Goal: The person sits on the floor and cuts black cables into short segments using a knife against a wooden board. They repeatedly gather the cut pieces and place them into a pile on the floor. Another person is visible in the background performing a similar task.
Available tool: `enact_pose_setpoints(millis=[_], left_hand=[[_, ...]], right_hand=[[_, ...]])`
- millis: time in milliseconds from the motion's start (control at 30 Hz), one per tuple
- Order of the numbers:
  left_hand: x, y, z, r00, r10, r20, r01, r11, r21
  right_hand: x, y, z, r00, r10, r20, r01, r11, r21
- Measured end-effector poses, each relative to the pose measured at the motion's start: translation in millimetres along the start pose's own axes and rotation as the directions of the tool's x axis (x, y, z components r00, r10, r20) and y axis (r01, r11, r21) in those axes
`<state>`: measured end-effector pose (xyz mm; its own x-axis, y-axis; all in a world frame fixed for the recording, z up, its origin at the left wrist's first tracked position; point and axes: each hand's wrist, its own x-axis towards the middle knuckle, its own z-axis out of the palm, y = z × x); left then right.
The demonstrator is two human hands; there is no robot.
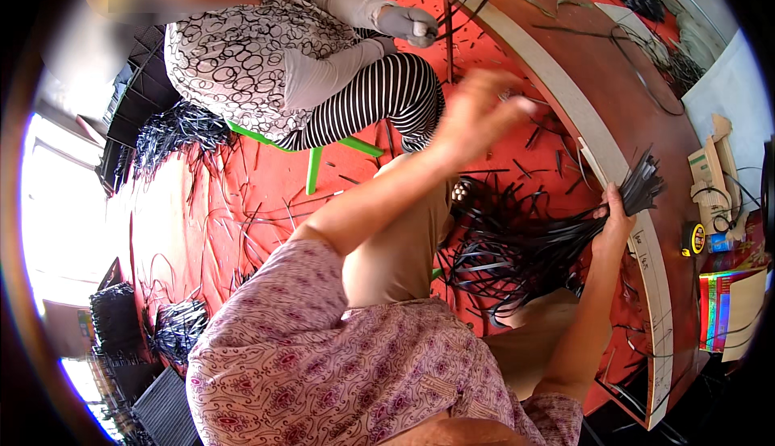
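Note:
My right hand (615, 221) is closed around a thick bundle of flat black strips (549, 240). Their cut ends (643, 181) fan out past my fingers over the table edge, and the long loose lengths hang toward the floor beside my legs. My left hand (484, 115) is raised in front of me above the floor, apart from the bundle. It is somewhat blurred, with finger and thumb apart and nothing visible in it.
A curved red-brown table (597, 67) with a pale marked edge runs along the right. On it lie a yellow-black tape measure (693, 238) and cardboard pieces (710, 171). Another person in grey gloves (408, 25) sits ahead on a green stool (313, 170). Strip scraps litter the red floor.

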<state>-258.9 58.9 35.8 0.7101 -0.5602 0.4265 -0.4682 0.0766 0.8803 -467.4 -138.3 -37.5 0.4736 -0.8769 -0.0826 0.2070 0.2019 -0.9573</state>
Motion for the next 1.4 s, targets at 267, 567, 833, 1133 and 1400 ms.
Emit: enact_pose_setpoints(millis=[267, 567, 833, 1133, 1400], left_hand=[[69.9, -51.2, -134.4, 0.833, 0.546, 0.086, -0.295, 0.307, 0.905], [115.9, -79.9, -136.1, 0.789, 0.493, 0.368, -0.565, 0.346, 0.749], [114.8, -77.4, -132.2, 0.811, 0.493, 0.315, -0.553, 0.47, 0.688], [108.4, -53.6, -82.8, 0.943, 0.05, 0.33, -0.269, 0.699, 0.663], [27.2, -12.9, 92.0, 0.834, 0.051, 0.549, -0.41, 0.722, 0.557]], right_hand=[[-9.1, 13.1, 22.0, 1.0, -0.008, -0.013, 0.007, 1.0, -0.005], [-8.7, 7.2, -15.4, 0.999, -0.023, -0.025, 0.026, 0.99, 0.141], [-26.4, -7.9, -49.1, 0.996, -0.051, 0.072, 0.034, 0.973, 0.228], [-37.5, -14.6, -65.5, 0.977, -0.019, 0.214, -0.058, 0.935, 0.35], [-36.4, -13.5, -80.0, 0.998, 0.04, -0.051, -0.016, 0.917, 0.399]])
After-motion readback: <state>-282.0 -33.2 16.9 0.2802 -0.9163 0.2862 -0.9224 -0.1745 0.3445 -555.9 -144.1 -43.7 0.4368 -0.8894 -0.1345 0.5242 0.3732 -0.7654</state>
